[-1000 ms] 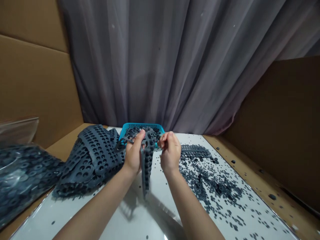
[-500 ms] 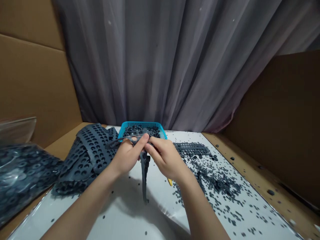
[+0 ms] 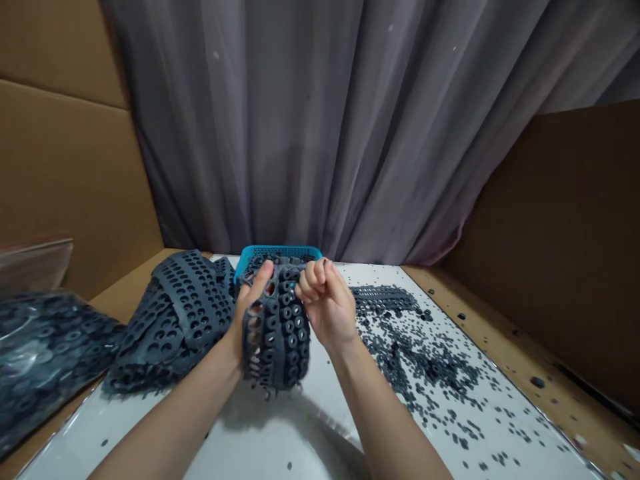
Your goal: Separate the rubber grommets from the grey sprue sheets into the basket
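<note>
My left hand [image 3: 243, 310] is closed on the upper left edge of a dark grey rubber sheet [image 3: 278, 333], its thumb lying over the front. The sheet hangs down over the table with rows of raised rings facing me; the column at its left has open holes. Just right of the sheet, my right hand [image 3: 327, 303] is curled shut with the knuckles up. A small dark rubber bit [image 3: 325, 263] shows at the tips of its thumb and finger. Behind the sheet stands a blue basket [image 3: 280, 251] filled with dark rubber pieces, partly hidden by the sheet and hands.
Punched rubber sheets [image 3: 180, 307] are heaped at the left, beside a clear bag [image 3: 45, 360] of dark rings. Another perforated strip [image 3: 385, 298] lies at the right, with many small dark discs [image 3: 440, 367] scattered on the white table [image 3: 240, 440]. Cardboard walls and a grey curtain surround the table.
The sheet has turned from edge-on to show its ringed face. My right hand has come away from my left, moved slightly right and rolled into a closed, knuckles-up pose.
</note>
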`<state>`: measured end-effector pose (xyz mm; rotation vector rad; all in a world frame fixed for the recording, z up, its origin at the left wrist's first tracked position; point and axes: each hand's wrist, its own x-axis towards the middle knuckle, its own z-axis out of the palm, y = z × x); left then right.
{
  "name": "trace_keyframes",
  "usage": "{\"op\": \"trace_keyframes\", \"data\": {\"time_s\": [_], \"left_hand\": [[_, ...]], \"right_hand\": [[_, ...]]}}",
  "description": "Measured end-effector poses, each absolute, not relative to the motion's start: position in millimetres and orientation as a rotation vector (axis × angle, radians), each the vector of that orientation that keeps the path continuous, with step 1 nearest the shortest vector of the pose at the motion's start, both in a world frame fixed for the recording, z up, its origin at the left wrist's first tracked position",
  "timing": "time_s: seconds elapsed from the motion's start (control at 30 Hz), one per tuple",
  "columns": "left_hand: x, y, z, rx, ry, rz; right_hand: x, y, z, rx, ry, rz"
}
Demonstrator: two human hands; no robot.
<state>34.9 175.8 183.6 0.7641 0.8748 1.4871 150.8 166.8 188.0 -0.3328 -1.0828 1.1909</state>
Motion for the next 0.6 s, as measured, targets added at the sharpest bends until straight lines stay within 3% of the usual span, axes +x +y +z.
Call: {"op": "trace_keyframes", "data": {"time_s": [0.2, 0.47, 0.6], "left_hand": [[33.7, 170.9, 194.4, 0.951, 0.869, 1.529], [39.6, 168.2, 194.2, 0.887, 0.859, 1.798], [35.9, 169.5, 192.7, 0.926, 0.751, 1.694]], "right_hand": [[165.2, 152.4, 194.8, -0.763, -1.835, 0.534], [152.1, 147.3, 191.3, -0.948, -2.104, 0.334], [153.9, 149.3, 191.5, -0.983, -2.102, 0.29]]}}
